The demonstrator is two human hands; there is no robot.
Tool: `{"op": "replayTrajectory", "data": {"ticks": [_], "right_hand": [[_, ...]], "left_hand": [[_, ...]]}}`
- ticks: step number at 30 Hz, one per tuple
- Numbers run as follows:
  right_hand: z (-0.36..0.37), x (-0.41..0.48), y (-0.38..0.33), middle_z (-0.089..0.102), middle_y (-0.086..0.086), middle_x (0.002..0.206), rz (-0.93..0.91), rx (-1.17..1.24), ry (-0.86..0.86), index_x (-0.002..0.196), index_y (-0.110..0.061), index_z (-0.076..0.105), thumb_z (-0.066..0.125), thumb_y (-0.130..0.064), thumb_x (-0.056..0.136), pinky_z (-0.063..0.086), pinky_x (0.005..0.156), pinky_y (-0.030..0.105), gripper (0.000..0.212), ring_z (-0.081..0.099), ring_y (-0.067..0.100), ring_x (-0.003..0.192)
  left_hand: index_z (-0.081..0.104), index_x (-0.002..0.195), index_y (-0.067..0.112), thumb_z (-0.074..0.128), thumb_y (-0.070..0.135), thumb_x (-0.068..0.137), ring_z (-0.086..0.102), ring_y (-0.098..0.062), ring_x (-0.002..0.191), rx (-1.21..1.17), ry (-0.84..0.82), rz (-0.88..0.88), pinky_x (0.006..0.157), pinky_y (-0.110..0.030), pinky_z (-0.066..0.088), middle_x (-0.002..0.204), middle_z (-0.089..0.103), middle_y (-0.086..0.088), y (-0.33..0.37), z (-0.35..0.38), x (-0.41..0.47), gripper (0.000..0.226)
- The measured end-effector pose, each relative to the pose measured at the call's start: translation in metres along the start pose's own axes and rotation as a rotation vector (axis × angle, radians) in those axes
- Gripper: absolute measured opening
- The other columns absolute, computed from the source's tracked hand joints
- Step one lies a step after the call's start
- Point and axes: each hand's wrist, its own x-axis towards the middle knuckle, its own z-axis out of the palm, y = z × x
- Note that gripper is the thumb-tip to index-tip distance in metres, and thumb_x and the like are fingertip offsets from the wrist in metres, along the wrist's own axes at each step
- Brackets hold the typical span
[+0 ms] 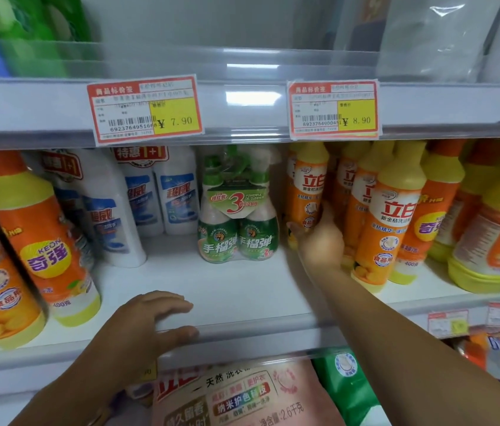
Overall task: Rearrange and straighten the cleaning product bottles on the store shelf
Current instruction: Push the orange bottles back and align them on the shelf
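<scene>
- Left hand lies flat on the shelf edge, lower centre, fingers spread, holding nothing.
- Right hand, centre right, grip clamped on an orange dish soap bottle standing upright.

right hand around an orange bottle, left hand flat on the shelf edge

White store shelving, clear plastic rails, price tags, glare overhead
</scene>
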Motion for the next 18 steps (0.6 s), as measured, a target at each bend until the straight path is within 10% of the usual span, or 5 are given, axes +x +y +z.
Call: {"op": "replayTrajectory", "data": {"ticks": [8,18], "right_hand": [[-0.006,-0.013,0.001,0.055,0.012,0.132,0.085,0.047,-0.117,0.138,-0.014,0.031,0.07,-0.041,0.08,0.044,0.096,0.041,0.075,0.056,0.035,0.116],[0.004,-0.114,-0.069,0.053,0.009,0.126,-0.15,0.125,-0.317,0.133,-0.012,0.044,0.061,-0.026,0.09,0.045,0.091,0.032,0.048,0.055,0.021,0.105]], "left_hand": [[0.061,0.105,0.044,0.068,0.053,0.073,0.047,0.004,0.107,0.044,0.032,0.023,0.086,-0.013,0.033,0.108,0.049,0.032,0.005,-0.002,-0.011,0.034],[0.064,0.113,0.031,0.07,0.037,0.079,0.05,-0.005,0.106,-0.022,0.12,-0.085,0.093,-0.024,0.04,0.108,0.059,0.018,-0.032,-0.033,-0.066,0.035]]}}
